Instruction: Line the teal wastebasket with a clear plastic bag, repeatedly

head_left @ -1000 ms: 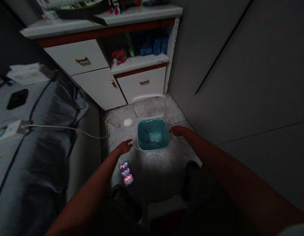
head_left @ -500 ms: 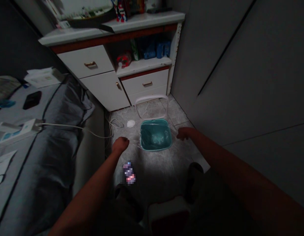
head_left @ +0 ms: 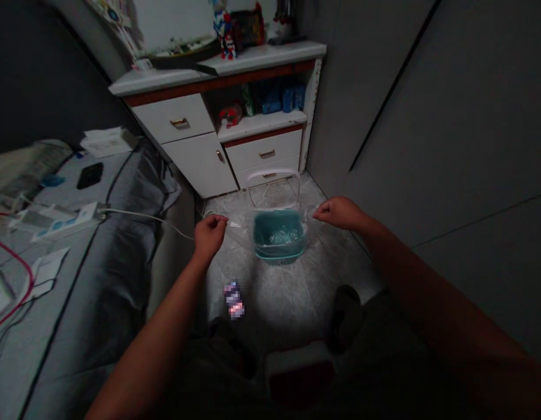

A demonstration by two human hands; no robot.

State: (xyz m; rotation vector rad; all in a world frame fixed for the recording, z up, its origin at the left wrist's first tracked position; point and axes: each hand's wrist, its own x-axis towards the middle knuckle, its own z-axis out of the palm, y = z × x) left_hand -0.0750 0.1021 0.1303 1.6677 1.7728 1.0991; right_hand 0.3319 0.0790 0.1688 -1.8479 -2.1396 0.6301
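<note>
A teal bin (head_left: 279,255) stands on the grey floor, its pale handle (head_left: 274,171) raised at the back. Clear plastic film (head_left: 241,233) stretches across the bin and out to both sides. My left hand (head_left: 211,230) pinches the film's edge left of the bin. To the right, my right hand (head_left: 335,213) is closed on the film's other edge. The middle of the film sags inside the bin. Both hands are a little above the rim, apart from it.
A white cabinet (head_left: 191,163) stands behind the bin, a grey wardrobe wall (head_left: 449,146) at the right. The bed (head_left: 117,245) at the left holds a power strip (head_left: 73,224). A blurred-out object (head_left: 234,300) lies on the floor near my feet.
Both hands have risen, and the plastic film has lifted with them and is pulled out to either side of the bin. The camera view has shifted slightly.
</note>
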